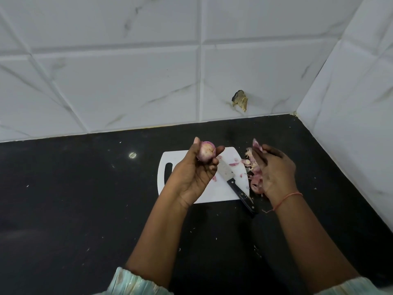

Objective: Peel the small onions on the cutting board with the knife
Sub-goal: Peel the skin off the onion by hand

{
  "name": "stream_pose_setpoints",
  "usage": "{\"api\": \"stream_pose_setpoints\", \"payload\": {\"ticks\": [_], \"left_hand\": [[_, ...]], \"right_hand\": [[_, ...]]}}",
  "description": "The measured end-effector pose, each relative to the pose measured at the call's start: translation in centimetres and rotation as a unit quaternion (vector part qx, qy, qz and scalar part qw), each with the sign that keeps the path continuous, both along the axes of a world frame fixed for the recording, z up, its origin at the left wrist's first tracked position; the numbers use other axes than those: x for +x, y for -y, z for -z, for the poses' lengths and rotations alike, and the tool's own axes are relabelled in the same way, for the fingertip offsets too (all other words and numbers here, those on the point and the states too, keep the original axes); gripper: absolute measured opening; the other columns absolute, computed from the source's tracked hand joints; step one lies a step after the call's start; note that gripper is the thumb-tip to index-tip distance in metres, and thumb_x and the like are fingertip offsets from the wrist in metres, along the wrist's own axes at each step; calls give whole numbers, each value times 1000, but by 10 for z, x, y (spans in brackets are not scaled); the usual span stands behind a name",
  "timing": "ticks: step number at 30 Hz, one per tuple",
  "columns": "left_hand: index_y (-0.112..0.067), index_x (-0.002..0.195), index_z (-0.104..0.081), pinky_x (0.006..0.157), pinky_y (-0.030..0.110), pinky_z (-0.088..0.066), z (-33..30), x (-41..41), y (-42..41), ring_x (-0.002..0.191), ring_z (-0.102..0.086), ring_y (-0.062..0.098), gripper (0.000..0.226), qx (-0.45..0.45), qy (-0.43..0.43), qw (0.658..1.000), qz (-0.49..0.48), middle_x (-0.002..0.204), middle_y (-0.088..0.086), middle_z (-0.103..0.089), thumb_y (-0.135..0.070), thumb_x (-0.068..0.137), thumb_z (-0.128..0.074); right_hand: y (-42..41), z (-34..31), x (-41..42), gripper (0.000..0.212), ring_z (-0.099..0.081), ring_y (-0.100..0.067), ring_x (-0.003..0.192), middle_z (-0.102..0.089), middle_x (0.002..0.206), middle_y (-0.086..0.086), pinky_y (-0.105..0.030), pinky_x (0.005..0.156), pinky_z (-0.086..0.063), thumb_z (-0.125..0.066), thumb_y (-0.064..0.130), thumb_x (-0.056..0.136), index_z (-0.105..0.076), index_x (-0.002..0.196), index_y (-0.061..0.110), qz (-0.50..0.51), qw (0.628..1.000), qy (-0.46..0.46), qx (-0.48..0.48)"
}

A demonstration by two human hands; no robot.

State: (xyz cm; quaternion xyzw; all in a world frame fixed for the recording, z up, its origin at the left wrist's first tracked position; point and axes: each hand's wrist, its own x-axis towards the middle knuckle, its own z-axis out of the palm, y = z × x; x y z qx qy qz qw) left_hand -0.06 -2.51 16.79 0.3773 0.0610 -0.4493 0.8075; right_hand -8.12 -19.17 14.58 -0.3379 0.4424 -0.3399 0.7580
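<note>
Clearances around the cutting board (170,158).
Open black countertop (74,199) lies left and in front; peel heap (254,177) crowds the right edge, knife (238,188) lies diagonally across it, tiled walls (350,103) close behind and right.

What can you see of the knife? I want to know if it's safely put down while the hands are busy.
The knife lies flat and unheld, running diagonally across the white cutting board. Its pale, metal-looking blade points up-left, the tip hidden behind the left hand, which holds an onion above it. The black handle shows small pale rivets and sticks out past the board's near right corner over the dark counter. Onion skins lie just to its right.
</note>
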Motion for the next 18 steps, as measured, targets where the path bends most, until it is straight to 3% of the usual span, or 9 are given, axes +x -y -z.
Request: {"api": "stream_pose_setpoints", "payload": {"ticks": [2, 5, 7, 10, 13, 14, 18], "left_hand": [[0, 119, -51, 47, 17, -50, -1, 0, 1, 55, -60, 11, 49, -13, -17, 1000, -8, 101, 19, -70, -45, 98, -53], [-2, 111, -54, 42, 15, -48, -3, -1, 0, 50, -58, 10, 51, -14, -19, 1000, -13, 91, 16, -67, -49, 94, -56], [-5, 101, -58, 39, 14, -43, -6, -3, 0, 47, -54, 9, 50, 11, 14, 1000, -11, 81, 11, -66, -54, 93, -55], [-15, 86, -60, 38, 14, -36, -9, -7, 2, 43, -44, 8, 49, 61, 85, 994, -14, 67, 3, -60, -63, 92, -50], [-19, 71, -62, 36, 16, -28, -15, -12, 2, 39, -32, 6, 58, 72, 132, 989, -3, 53, -3, -42, -74, 81, -47], [-19, 71, -67, 36, 17, -26, -17, -13, 2, 38, -30, 6, 61, 72, 139, 988, 3, 52, -3, -41, -75, 78, -46], [-23, 69, -75, 39, 20, -23, -15, -12, 1, 41, -27, 8, 69, 89, 165, 982, 18, 74, 8, -52, -78, 85, -36]], "right_hand": [[3, 6, -2, 16, -73, -17, 88, -74, 99, -8, -27, 67, -57, -61, 3, 92, -70, 103, 9, -44, 996, -75, -11], [-6, 2, -4, 23, -62, -13, 95, -61, 112, 6, -26, 69, -50, -59, 21, 96, -62, 117, 31, -155, 953, -217, -142], [-21, -10, -5, 29, -59, -11, 105, -59, 123, 10, -26, 74, -52, -61, 27, 95, -61, 123, 31, -194, 930, -187, -250], [-46, -28, -5, 28, -65, -7, 106, -69, 114, 8, -29, 83, -57, -69, 21, 89, -66, 117, 22, -261, 891, -39, -370], [-61, -38, -4, 34, -65, -6, 104, -69, 109, 12, -21, 82, -55, -76, 23, 83, -68, 115, 20, -304, 796, -33, -522], [-65, -39, -4, 34, -66, -6, 100, -70, 107, 12, -18, 78, -54, -78, 23, 81, -69, 114, 20, -299, 781, -40, -547], [-69, -35, -3, 30, -69, -8, 92, -72, 102, 10, -23, 75, -57, -79, 20, 81, -72, 110, 15, -258, 790, -27, -555]]}}
